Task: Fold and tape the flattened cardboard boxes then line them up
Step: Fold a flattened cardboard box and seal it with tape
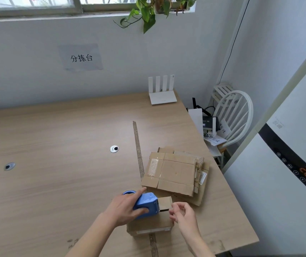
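Wide wooden counter [55, 164]. Far right on it, stack of flattened boxes [176, 173]. At near edge, folded box [149, 224], contents hidden. On top, blue tape dispenser [146, 204], clamped in left grip [126, 210]. Right grip [182, 214] curled, pinching at dispenser's mouth; what it pinches unclear.

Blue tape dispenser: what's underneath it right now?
The blue tape dispenser, gripped by the left hand, sits on the folded cardboard box. The box top beneath it is covered, so any tape there is unseen.

Wooden table [55, 164] bears flattened boxes [176, 173], folded box [150, 226], router [162, 96]
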`<state>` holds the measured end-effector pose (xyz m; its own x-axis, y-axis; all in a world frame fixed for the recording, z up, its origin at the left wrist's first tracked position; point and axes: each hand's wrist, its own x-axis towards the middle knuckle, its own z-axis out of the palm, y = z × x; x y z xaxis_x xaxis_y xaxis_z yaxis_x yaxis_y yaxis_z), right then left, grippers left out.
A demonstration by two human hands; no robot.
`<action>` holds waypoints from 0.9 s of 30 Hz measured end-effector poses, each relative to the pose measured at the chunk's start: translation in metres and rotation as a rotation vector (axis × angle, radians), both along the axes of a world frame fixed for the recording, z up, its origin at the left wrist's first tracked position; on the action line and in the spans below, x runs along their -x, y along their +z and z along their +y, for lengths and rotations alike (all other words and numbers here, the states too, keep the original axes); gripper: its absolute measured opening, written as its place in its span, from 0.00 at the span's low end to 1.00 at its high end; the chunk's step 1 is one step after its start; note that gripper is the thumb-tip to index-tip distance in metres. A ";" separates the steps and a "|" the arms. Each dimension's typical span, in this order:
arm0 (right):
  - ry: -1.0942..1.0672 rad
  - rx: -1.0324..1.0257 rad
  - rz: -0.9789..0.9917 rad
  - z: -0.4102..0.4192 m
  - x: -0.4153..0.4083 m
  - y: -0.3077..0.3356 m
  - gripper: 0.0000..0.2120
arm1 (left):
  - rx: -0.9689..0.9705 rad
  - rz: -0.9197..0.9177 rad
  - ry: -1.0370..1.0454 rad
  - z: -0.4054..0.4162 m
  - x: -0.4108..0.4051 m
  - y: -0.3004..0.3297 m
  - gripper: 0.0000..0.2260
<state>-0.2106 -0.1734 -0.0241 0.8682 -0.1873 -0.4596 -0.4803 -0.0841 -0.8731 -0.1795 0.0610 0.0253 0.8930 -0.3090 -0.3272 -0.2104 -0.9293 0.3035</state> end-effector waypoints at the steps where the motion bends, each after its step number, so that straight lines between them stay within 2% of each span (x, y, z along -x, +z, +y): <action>1: -0.009 -0.067 0.036 -0.002 -0.003 -0.002 0.05 | 0.002 0.005 0.000 0.001 0.000 0.000 0.33; 3: 0.007 -0.092 0.045 -0.005 -0.009 -0.005 0.06 | 0.005 0.002 0.006 0.002 0.000 -0.001 0.33; 7: 0.081 0.001 0.044 -0.004 -0.015 -0.004 0.06 | 0.003 -0.007 -0.012 0.007 -0.002 0.012 0.31; 14: 0.189 0.108 0.022 0.005 -0.017 0.002 0.07 | 0.024 0.076 0.048 0.016 -0.003 0.033 0.22; 23: 0.058 0.083 0.001 0.000 -0.014 0.000 0.03 | -0.098 0.027 0.028 -0.013 -0.013 0.023 0.21; 27: -0.008 0.053 0.012 -0.003 -0.016 -0.004 0.03 | -0.114 0.032 0.039 -0.024 -0.017 0.019 0.23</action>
<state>-0.1947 -0.1768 -0.0280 0.8609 -0.2186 -0.4593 -0.4917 -0.1261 -0.8616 -0.1621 0.0373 0.0445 0.8921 -0.2340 -0.3865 -0.1658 -0.9653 0.2016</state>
